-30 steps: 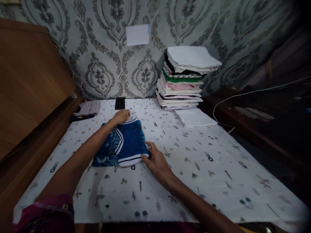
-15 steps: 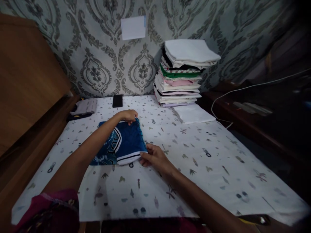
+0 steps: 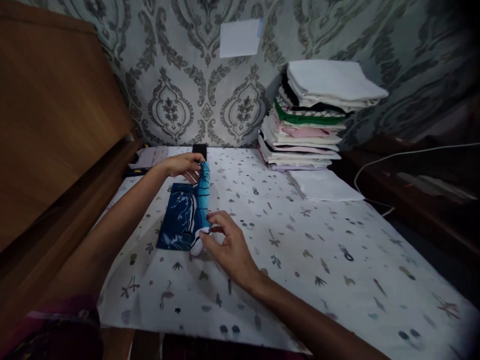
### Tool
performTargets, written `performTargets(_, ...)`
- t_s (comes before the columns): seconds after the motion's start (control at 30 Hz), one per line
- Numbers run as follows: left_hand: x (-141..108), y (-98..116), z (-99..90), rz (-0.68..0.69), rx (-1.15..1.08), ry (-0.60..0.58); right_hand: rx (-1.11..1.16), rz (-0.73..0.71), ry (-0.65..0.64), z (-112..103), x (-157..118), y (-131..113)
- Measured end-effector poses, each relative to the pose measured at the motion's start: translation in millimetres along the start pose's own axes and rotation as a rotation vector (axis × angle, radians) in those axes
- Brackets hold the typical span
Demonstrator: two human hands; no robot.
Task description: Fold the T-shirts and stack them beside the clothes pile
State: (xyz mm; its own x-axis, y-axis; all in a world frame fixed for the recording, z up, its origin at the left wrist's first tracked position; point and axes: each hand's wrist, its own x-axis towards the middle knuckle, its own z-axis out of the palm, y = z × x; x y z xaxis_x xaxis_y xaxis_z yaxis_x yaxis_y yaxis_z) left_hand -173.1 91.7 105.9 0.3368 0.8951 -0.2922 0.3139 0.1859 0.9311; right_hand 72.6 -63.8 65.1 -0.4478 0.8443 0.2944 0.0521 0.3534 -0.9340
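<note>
Cloth (image 3: 176,215), blue and white-trimmed, lies nearer the left edge of the bench (image 3: 337,225) than the right, 1 side lifted in a fold. The left hand (image 3: 183,165) pinches the fold's far end; the right hand (image 3: 233,254), thumb and fingers loosely curled, holds the near end. Folding seems in hand; the next move calls for laying that side down evenly.

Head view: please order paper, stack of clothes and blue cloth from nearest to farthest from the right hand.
1. Blue cloth: touching the right hand, on its left.
2. Stack of clothes: ahead, to the right.
3. Paper: high on the wall.
</note>
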Motion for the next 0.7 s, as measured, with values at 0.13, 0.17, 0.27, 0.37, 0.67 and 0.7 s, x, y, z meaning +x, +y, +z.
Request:
performTargets(0.13,-35,-21,-26.2,0.004,-0.174,0.118,-0.103,-0.072,-0.082,41,16,-6)
performTargets(0.17,-42,-29,-31.7,-0.004,-0.208,0.151,-0.138,-0.075,-0.103,53,20,-6)
performTargets(0.27,-56,-55,-46.0,-0.047,-0.281,0.277,-0.302,-0.091,-0.190,85,31,-1)
performTargets(0.37,-65,-81,-55.8,-0.088,-0.318,0.386,-0.514,-0.129,-0.355,110,36,8)
performTargets(0.67,-77,-110,-48.8,0.007,-0.194,0.430,-0.523,-0.313,-0.522,104,36,21)
performTargets(0.7,-75,-110,-47.1,0.035,-0.144,0.436,-0.533,-0.336,-0.515,101,37,24)
